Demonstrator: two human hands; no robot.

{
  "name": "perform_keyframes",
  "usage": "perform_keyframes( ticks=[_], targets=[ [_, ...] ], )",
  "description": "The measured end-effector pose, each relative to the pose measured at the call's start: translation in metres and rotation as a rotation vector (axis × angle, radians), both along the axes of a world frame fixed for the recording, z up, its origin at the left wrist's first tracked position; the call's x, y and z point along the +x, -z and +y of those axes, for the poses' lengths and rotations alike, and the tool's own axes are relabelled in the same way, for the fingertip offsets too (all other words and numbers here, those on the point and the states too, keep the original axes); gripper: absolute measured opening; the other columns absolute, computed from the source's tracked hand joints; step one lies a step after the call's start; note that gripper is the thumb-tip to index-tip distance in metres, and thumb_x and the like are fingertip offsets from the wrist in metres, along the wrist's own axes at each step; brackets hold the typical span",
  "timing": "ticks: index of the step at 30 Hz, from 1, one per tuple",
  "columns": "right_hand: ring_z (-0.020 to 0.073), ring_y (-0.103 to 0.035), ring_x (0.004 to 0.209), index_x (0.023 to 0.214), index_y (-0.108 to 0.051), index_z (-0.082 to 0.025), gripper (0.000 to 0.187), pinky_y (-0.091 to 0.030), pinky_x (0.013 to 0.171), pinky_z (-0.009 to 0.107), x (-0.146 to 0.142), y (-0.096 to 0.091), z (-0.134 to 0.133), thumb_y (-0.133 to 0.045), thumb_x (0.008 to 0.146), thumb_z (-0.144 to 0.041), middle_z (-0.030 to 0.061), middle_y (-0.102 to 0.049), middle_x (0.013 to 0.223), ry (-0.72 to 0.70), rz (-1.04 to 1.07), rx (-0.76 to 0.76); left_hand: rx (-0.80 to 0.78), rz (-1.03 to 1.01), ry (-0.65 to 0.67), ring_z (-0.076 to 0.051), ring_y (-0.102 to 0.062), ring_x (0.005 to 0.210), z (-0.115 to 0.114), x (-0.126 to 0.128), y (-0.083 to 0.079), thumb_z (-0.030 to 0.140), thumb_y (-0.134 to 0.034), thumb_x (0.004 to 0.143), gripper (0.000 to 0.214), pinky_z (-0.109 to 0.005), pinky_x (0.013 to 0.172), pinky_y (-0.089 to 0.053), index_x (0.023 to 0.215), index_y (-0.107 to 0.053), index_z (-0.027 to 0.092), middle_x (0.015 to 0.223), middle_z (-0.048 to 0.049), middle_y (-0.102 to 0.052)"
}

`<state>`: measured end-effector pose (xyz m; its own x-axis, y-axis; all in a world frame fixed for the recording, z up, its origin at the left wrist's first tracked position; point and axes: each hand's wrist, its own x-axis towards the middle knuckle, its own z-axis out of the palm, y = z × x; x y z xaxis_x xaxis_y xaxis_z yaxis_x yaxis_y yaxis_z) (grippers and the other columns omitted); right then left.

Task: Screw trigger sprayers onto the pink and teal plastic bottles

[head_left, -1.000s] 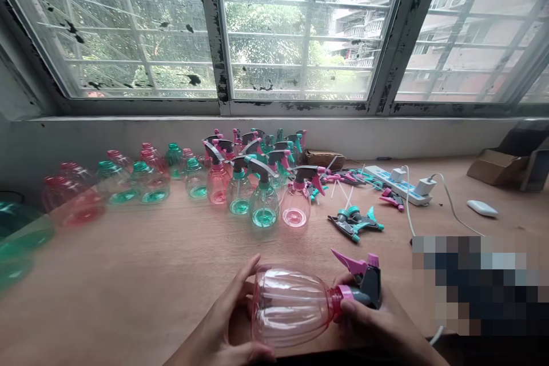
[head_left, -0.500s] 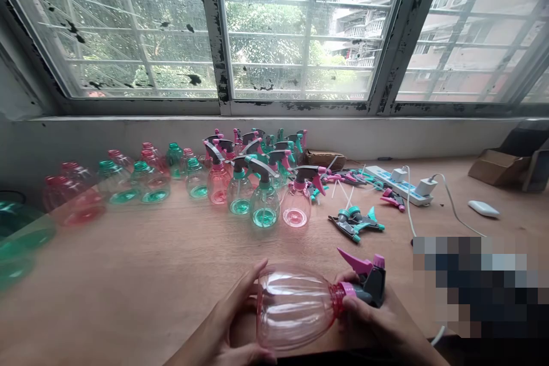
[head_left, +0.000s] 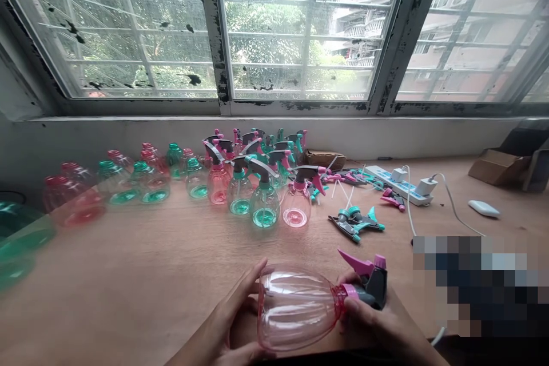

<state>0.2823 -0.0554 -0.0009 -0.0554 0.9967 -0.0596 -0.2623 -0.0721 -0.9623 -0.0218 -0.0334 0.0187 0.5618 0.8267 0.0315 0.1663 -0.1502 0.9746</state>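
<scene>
Currently, a translucent pink, rib-walled plastic bottle (head_left: 298,309) lies sideways between the person's left hand (head_left: 229,317) and right hand (head_left: 375,320). The left fingers are spread in a wide curve about its flat base, thumb at the near edge and fingertips at the far one. The right thumb and fingers are closed around the neck end, at the bright pink ring-shaped collar (head_left: 350,291) under a dark grey and pink plastic trigger head (head_left: 377,289), whose pink lever points up and away from the right fingers. Whether the bottle touches the brown wood-grained table (head_left: 171,257) I cannot tell.

Straight beyond the fingers of both hands, a clear pink bottle with a trigger head (head_left: 295,209) stands upright just beside a clear green one (head_left: 265,206). Ahead of the right fingertips lie loose turquoise and grey plastic trigger heads (head_left: 358,226); farther beyond them sits a long white power strip (head_left: 415,194).
</scene>
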Motion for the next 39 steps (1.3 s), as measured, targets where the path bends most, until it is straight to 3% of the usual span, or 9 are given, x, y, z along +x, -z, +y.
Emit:
perform_keyframes(
  ticks=[4, 8, 15, 20, 24, 27, 33, 39],
  targets=[
    [0.0218, -0.068, 0.052, 0.086, -0.063, -0.021, 0.039, -0.051, 0.057, 0.033, 0.002, -0.001, 0.001, -0.084, 0.074, -0.051, 0.0014, -0.075, 0.056, -0.030, -0.091, 0.068, 0.003, 0.016, 0.006, -0.036, -0.044, 0.145, -0.001, -0.003, 0.004, 0.026, -0.083, 0.082, 0.096, -0.051, 0.123, -0.032, 0.156, -0.026, 0.046, 0.163, 0.0010, -0.042],
    [0.0187, -0.065, 0.051, 0.088, -0.061, -0.021, 0.037, -0.045, 0.056, 0.029, 0.006, 0.004, 0.002, -0.083, 0.076, -0.047, -0.0005, -0.073, 0.055, -0.056, -0.046, 0.080, -0.029, -0.029, 0.023, -0.039, -0.047, 0.141, -0.001, -0.006, 0.008, 0.035, -0.090, 0.073, 0.102, -0.054, 0.122, -0.032, 0.156, -0.031, 0.043, 0.159, -0.0014, -0.048],
    [0.0178, -0.065, 0.049, 0.090, -0.062, -0.020, 0.036, -0.043, 0.055, 0.028, 0.006, 0.006, 0.003, -0.083, 0.077, -0.046, -0.0008, -0.073, 0.055, -0.046, -0.014, 0.091, 0.019, -0.023, 0.018, -0.036, -0.058, 0.129, -0.001, 0.000, -0.007, 0.034, -0.084, 0.078, 0.090, -0.049, 0.114, -0.045, 0.153, -0.036, 0.046, 0.159, -0.0003, -0.046],
    [0.0157, -0.063, 0.043, 0.091, -0.062, -0.019, 0.038, -0.042, 0.048, 0.026, 0.004, 0.007, 0.004, -0.085, 0.076, -0.045, -0.0015, -0.073, 0.055, -0.027, 0.039, 0.079, 0.083, -0.014, 0.027, -0.032, -0.062, 0.125, 0.000, 0.001, -0.003, 0.031, -0.076, 0.087, 0.083, -0.046, 0.112, -0.048, 0.153, -0.030, 0.051, 0.162, 0.0006, -0.042],
    [0.0151, -0.065, 0.046, 0.094, -0.061, -0.019, 0.039, -0.043, 0.052, 0.026, 0.004, 0.007, 0.002, -0.086, 0.077, -0.043, -0.0015, -0.074, 0.054, -0.022, 0.020, 0.070, -0.004, -0.062, 0.037, -0.035, -0.054, 0.136, 0.001, 0.002, 0.001, 0.031, -0.089, 0.077, 0.096, -0.049, 0.119, -0.040, 0.154, -0.034, 0.042, 0.160, -0.0044, -0.045],
    [0.0158, -0.066, 0.050, 0.096, -0.061, -0.018, 0.040, -0.044, 0.055, 0.026, 0.005, 0.008, 0.001, -0.086, 0.077, -0.042, -0.0005, -0.075, 0.055, -0.040, 0.012, 0.052, -0.077, -0.082, 0.028, -0.035, -0.050, 0.140, 0.001, 0.002, 0.000, 0.029, -0.091, 0.073, 0.092, -0.048, 0.120, -0.041, 0.150, -0.042, 0.039, 0.157, -0.0045, -0.049],
    [0.0154, -0.065, 0.049, 0.097, -0.060, -0.018, 0.040, -0.046, 0.054, 0.026, 0.005, 0.009, 0.002, -0.084, 0.078, -0.043, -0.0011, -0.074, 0.055, -0.060, 0.033, 0.065, 0.017, 0.052, -0.023, -0.035, -0.048, 0.142, 0.001, -0.002, 0.001, 0.025, -0.083, 0.081, 0.095, -0.053, 0.122, -0.034, 0.157, -0.029, 0.042, 0.163, -0.0030, -0.042],
    [0.0144, -0.064, 0.048, 0.096, -0.061, -0.018, 0.040, -0.046, 0.052, 0.025, 0.004, 0.008, 0.001, -0.085, 0.077, -0.044, -0.0019, -0.073, 0.055, -0.048, 0.025, 0.062, 0.010, 0.037, -0.027, -0.032, -0.046, 0.143, -0.002, -0.002, 0.006, 0.026, -0.084, 0.080, 0.100, -0.047, 0.122, -0.035, 0.156, -0.022, 0.049, 0.164, 0.0017, -0.039]
  ],
)
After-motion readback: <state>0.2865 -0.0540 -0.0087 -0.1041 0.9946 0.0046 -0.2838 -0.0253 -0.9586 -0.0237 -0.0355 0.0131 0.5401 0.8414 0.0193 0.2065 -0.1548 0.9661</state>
